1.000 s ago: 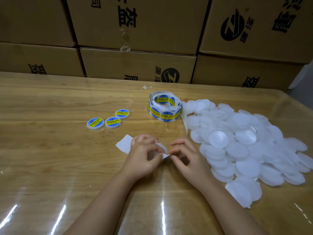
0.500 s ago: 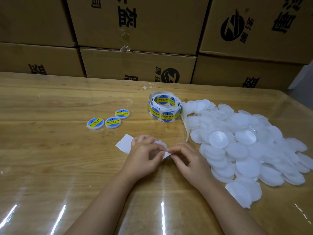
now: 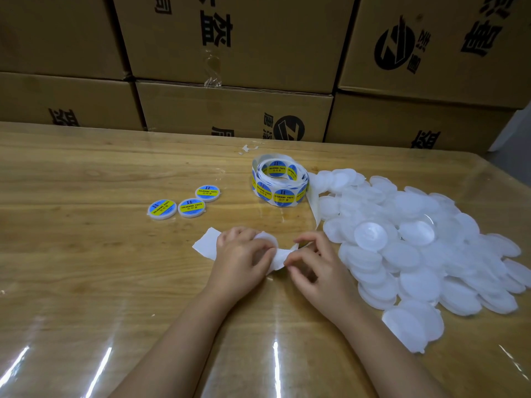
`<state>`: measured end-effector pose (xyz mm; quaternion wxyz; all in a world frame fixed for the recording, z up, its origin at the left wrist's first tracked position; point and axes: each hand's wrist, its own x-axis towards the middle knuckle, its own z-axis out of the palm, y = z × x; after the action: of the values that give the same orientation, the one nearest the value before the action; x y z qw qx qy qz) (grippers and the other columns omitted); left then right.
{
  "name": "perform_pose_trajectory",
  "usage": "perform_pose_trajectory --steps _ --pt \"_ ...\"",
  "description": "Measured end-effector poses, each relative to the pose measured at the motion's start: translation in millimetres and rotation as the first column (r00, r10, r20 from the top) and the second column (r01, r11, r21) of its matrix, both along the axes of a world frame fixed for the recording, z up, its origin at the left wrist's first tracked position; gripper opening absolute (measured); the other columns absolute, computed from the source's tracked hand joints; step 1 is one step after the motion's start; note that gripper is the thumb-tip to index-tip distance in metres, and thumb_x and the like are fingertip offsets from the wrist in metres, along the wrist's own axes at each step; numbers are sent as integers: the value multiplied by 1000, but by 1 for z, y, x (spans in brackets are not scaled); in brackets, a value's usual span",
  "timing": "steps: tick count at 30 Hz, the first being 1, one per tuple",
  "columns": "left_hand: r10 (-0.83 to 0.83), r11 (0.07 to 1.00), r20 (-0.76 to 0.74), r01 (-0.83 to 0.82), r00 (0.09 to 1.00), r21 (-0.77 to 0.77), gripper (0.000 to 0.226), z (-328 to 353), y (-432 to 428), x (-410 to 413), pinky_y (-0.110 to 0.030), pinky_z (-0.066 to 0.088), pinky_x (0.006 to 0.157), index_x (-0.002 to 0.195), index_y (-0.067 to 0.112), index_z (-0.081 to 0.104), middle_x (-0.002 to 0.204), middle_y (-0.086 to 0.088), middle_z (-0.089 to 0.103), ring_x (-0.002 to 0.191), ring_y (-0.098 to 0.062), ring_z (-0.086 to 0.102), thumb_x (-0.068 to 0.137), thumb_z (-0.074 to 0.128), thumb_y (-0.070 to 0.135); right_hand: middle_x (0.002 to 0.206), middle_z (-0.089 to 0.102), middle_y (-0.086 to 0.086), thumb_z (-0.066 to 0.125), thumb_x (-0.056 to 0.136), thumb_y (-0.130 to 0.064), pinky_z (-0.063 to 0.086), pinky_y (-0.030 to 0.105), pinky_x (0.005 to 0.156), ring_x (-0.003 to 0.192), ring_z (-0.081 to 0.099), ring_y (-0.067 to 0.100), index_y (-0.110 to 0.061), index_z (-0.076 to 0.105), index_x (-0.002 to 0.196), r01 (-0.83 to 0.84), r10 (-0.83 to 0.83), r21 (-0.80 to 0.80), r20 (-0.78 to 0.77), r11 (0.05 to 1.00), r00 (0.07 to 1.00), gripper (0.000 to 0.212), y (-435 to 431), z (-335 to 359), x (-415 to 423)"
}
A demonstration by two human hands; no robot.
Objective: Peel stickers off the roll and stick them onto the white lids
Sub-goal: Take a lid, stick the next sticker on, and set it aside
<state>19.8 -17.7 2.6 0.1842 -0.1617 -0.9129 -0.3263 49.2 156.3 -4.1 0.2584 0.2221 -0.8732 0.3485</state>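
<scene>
Your right fingers (image 3: 301, 255) are pinched on the end of the backing strip (image 3: 280, 259), and there it goes: over the last second they've eased it out to the right, so more white paper now bridges the gap between your hands. Your left hand (image 3: 241, 262) has its fingers curled round a white lid (image 3: 267, 239), thumb across the paper, and the lid's far rim has crept into sight above the knuckles. That reads to me as the peel just getting started. No blue sticker face shows between your hands, so I can't tell whether one has lifted. Your right hand (image 3: 324, 271) has otherwise barely shifted. The strip runs long-ways left to right across the counter (image 3: 86, 282), its free end poking out left of your left hand, its other end curling up into your right fingers. Further out, the sticker roll (image 3: 280, 182) lies flat on the far side of your hands, hole facing up, with a loose tail trailing off its right side toward you. Whether that tail joins the piece you're holding, I can't make out. Three stickered lids (image 3: 192, 207) lie far left, labels up, the heap of bare lids (image 3: 416, 254) waits just right of your right hand, and cardboard boxes (image 3: 230, 110) wall the far edge.
</scene>
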Motion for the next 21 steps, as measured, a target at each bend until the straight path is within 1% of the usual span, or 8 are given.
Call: perform_pose_trajectory --steps 4,6,10,13,15,17,18,21 --pt "93 996 -18 -93 995 -5 21 0 0 -1 -33 23 85 82 18 74 86 -2 64 95 -30 54 81 56 29 113 45 -14 64 79 -10 47 21 58 71 53 1 -20 64 83 1 -2 -49 -20 999 1000 11 0 0 -1" --pt "149 989 -43 -150 988 -20 19 -1 -1 -2 -35 25 83 80 17 74 83 -4 64 91 -32 56 80 58 27 112 47 -12 64 80 -10 47 22 59 66 53 1 -21 62 84 3 -6 -91 -26 996 1000 12 1 0 -1" --pt "288 957 -64 -289 956 -13 16 -3 -2 -4 -41 32 83 75 17 73 83 -4 65 87 -34 58 77 59 25 109 49 -10 62 80 -5 44 12 61 70 54 -1 -13 66 82 38 -44 -182 -29 983 999 9 0 3 -2" --pt "372 928 -62 -371 926 26 10 -4 -4 -5 -44 33 85 73 17 72 86 -5 66 85 -35 56 76 63 21 104 52 -6 60 80 -2 44 11 59 75 56 1 -10 65 81 81 -90 -293 -18 953 996 9 0 6 -2" --pt "409 912 -102 -411 907 10 7 -4 -4 -5 -46 34 88 79 18 73 90 -6 66 86 -35 57 75 67 19 96 54 -3 59 81 -3 43 12 59 73 55 3 -12 64 81 92 -101 -369 -6 925 995 10 1 10 -2" --pt "417 906 -155 -422 895 1 18 -4 -4 -5 -49 35 90 89 16 72 92 -8 65 86 -35 58 74 65 20 86 58 -3 60 83 0 42 13 61 70 54 5 -17 62 79 104 -87 -459 57 882 995 17 2 12 -1" --pt "415 907 -178 -421 892 6 24 -3 -4 -5 -49 35 90 95 15 71 94 -9 64 87 -34 58 75 62 23 82 61 -6 61 85 2 42 12 62 69 54 4 -19 62 78 125 -65 -525 131 842 989 21 2 13 -1" --pt "354 935 -224 -340 908 101 37 4 -3 0 -41 34 88 111 12 64 103 -8 61 95 -29 54 83 49 30 72 66 -11 64 86 1 44 12 61 63 54 2 -20 66 78 216 49 -704 336 677 941 22 6 15 -5"
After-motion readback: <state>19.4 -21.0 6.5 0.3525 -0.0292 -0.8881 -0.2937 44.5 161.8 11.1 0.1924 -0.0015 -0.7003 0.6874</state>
